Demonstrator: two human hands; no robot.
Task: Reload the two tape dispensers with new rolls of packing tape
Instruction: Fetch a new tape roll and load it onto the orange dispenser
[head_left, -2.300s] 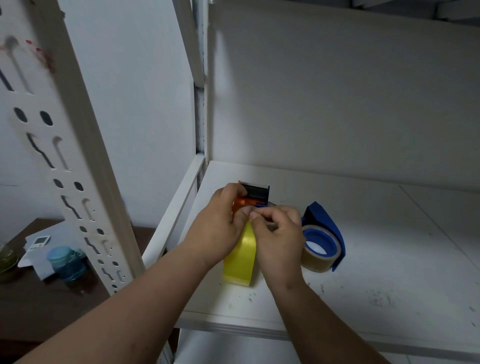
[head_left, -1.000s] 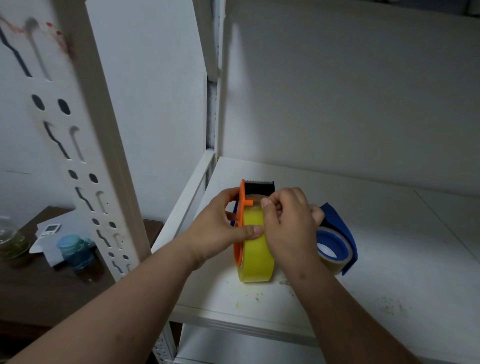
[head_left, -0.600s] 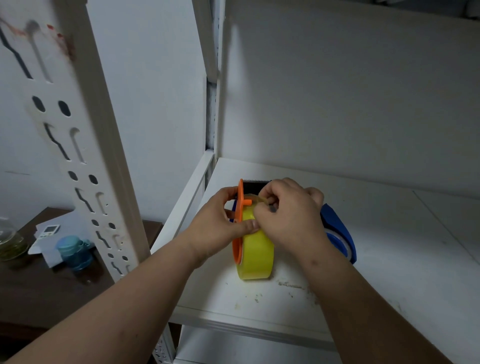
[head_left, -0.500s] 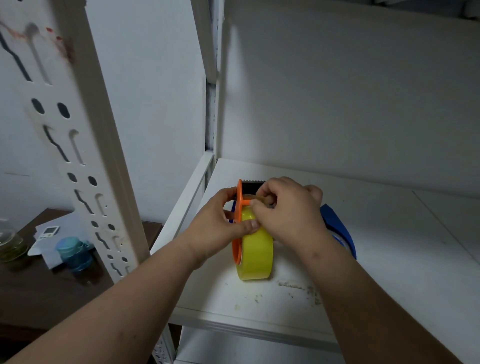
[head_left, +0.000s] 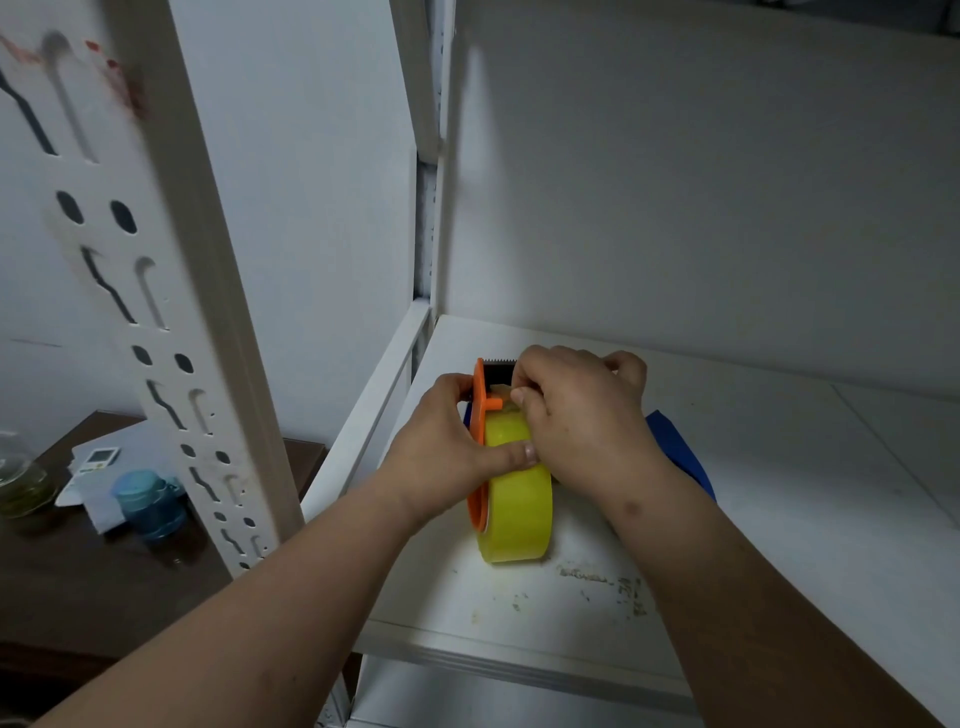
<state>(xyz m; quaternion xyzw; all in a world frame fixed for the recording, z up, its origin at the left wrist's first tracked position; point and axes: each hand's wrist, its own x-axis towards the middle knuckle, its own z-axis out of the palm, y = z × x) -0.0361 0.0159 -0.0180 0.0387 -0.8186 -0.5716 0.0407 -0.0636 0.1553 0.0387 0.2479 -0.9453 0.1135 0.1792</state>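
An orange tape dispenser (head_left: 478, 400) stands on edge on the white shelf (head_left: 779, 519), with a yellow roll of packing tape (head_left: 517, 514) seated in it. My left hand (head_left: 447, 457) grips the dispenser from the left, its thumb lying across the roll. My right hand (head_left: 582, 415) is curled over the top of the roll and pinches the tape end just behind the black toothed cutter (head_left: 498, 366). A blue dispenser (head_left: 680, 457) lies behind my right wrist; only a blue edge shows.
A perforated white upright (head_left: 171, 291) of the rack stands at the left. Beyond it, a dark table holds a blue bottle (head_left: 148, 501), papers with a small remote, and a glass jar. Scuffs mark the shelf near its front edge.
The dispenser with the yellow roll now stands upright. My right hand has slid up over the roll toward the cutter and now hides the blue dispenser's roll.
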